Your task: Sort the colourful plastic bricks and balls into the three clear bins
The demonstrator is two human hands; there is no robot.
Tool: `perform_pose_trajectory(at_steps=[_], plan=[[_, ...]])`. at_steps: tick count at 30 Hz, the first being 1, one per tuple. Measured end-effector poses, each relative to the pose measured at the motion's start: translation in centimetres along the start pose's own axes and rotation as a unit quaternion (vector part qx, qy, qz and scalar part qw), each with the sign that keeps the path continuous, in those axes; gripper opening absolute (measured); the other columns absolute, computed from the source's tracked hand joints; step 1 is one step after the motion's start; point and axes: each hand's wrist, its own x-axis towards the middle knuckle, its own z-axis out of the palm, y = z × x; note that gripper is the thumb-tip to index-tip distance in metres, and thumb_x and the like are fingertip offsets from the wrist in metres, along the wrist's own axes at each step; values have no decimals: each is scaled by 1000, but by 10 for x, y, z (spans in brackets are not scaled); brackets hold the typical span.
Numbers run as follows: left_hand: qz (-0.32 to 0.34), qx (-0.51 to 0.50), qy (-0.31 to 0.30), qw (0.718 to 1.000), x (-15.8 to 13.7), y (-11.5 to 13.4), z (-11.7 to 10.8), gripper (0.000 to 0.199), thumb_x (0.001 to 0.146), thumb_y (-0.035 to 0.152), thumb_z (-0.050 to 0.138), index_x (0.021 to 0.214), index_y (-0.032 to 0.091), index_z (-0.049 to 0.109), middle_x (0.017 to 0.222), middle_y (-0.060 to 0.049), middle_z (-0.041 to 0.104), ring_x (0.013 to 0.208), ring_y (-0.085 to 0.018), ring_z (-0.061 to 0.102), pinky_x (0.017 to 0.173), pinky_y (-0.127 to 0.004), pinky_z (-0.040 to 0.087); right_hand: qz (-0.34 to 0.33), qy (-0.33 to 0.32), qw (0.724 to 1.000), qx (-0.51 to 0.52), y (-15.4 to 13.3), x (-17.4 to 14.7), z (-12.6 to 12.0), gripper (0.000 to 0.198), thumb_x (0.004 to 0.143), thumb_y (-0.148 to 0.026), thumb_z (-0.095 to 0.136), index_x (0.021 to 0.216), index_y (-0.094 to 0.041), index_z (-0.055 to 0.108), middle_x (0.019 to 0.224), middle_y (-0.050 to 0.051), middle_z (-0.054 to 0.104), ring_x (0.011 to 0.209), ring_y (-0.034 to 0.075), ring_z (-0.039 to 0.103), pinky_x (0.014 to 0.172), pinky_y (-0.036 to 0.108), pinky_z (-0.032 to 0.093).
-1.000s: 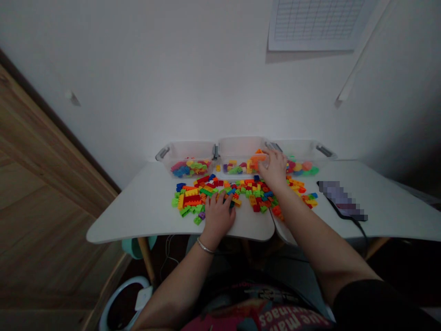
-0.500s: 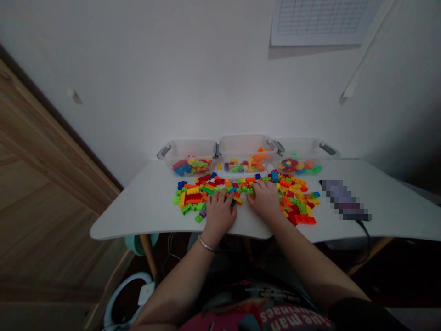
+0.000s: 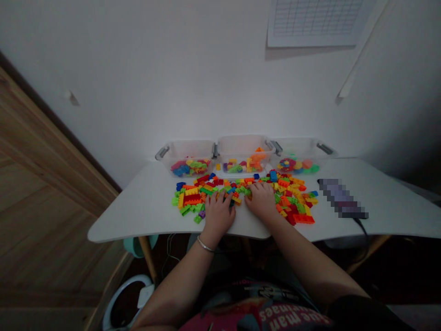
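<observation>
Many plastic toy building bricks (image 3: 191, 199) in red, orange, yellow, green and blue lie in a loose spread on the white table (image 3: 138, 202). My left hand (image 3: 219, 215) rests palm down at the near edge of the pile, its fingers apart and touching bricks, with a dark piece partly under them. To its right, my right hand (image 3: 262, 201) reaches over the middle of the pile. Its fingers are bent but apart, and a yellow-green brick shows between thumb and index finger; no firm grip is visible. The palms hide the bricks underneath.
Behind the pile stand a left clear bin (image 3: 188, 148), a middle clear bin (image 3: 243, 143) and a right clear bin (image 3: 299, 146), each with colourful pieces inside. A blurred-out phone-like device (image 3: 341, 198) with a cable lies at the right. A wall rises behind the table.
The whole view shifts slightly. My right hand has moved a little to the left over the bricks; my left hand stays nearly in place.
</observation>
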Motion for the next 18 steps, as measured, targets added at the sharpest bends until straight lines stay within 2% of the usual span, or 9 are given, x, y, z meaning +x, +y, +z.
perform_pose_trajectory(at_steps=[12,18], plan=[[-3,-1,-9,1000,1,1,0,47,88,36,54,134,28,58,143,-5,56,131,-33,45,112,-57,31,-18,-2,1000,-11,-3,4,5,26,81,-24,59,103,-17,69,103,13,68,105,32,52,99,43,35],[-1,0,-6,1000,0,0,0,47,88,35,54,134,28,58,143,-5,56,131,-33,45,111,-57,32,-10,16,1000,15,-3,4,3,17,80,-21,57,94,-19,66,96,11,69,100,30,54,94,41,37]])
